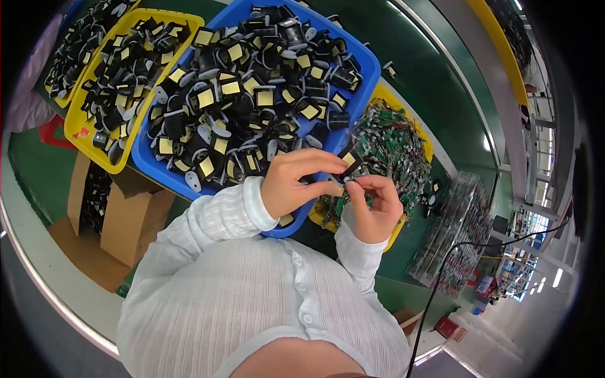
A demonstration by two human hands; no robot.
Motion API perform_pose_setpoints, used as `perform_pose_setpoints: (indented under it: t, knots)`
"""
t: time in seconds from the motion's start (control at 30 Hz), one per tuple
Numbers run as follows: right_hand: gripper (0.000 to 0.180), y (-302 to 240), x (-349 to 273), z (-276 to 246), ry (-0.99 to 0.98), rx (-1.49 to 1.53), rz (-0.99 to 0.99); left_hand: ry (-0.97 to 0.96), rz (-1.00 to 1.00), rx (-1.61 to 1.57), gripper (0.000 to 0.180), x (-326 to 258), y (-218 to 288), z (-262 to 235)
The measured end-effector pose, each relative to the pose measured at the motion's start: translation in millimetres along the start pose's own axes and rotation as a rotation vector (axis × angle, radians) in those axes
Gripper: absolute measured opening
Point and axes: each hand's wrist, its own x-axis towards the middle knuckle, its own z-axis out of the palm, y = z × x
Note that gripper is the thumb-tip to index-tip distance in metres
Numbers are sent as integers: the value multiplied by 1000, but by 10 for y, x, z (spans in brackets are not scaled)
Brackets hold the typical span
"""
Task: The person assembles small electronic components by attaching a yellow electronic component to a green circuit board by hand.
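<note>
Left hand [291, 186] grip closed on a small black coil part with a yellow label [348, 160], pinched between thumb and fingers, held in the air above the near edge of the green surface [441, 107]. Right hand [376, 205] just beside it, fingertips touching the lower end of the same part; grip closed around something small, a bit of green circuit board [340, 205] shows below the fingers, exact hold hard to tell. Both sleeves white, ribbed.

Blue tray [368, 66] on the surface right behind the left hand, heaped with the same black coil parts, many with yellow square labels; its near corner sits under the left wrist. Yellow tray [79, 123] touching the blue tray's left side, also full of black parts. Another yellow tray [62, 101] at the far left edge, mostly cut off. A third yellow tray [397, 101] behind the right hand, holding a pile of small green circuit boards [391, 148] with thin wires. Clear plastic trays [463, 214] of more boards stacked toward the right edge of the surface. Cardboard boxes [129, 217] below the near left edge. Black cable [441, 277] runs down at lower right.
</note>
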Motion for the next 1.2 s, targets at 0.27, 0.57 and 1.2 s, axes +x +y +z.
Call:
perform_pose_setpoints:
  t: [0.27, 0.57, 1.2]
  knots:
    - [14, -8, -8, 12, 3, -5, 24, 10, 37, 42, 25, -6, -1, 3]
    - [14, -118, -44, 44, 63, -355, -162, -16, 50, 93, 24, -6, -12, 0]
    - [22, 15, -84, 184, -88, -73, -94, -156, -456, -626, 12, -77, -162, 30]
